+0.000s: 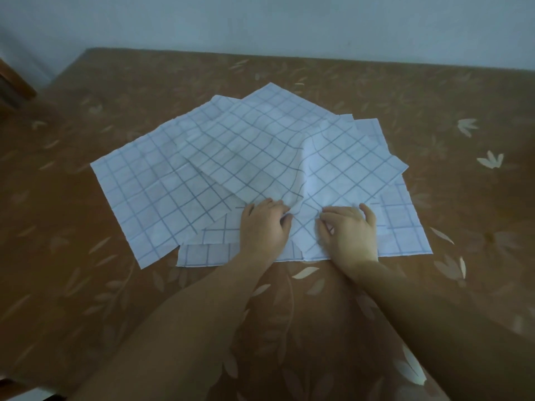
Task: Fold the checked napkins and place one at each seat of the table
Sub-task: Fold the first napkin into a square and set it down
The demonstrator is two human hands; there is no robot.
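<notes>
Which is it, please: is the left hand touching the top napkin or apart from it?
Touching. The head view shows the left hand pinching the top napkin, whose cloth bunches up right beside it.

— Any writing, label or number to read here?
— None. The white cloth napkins with thin blue-grey checks (pixel 162 180) carry only their grid lines, and the brown tabletop cover with pale leaf print (pixel 434 91) shows only leaves.
— No brand tag on a hem?
— None that can be read.
</notes>
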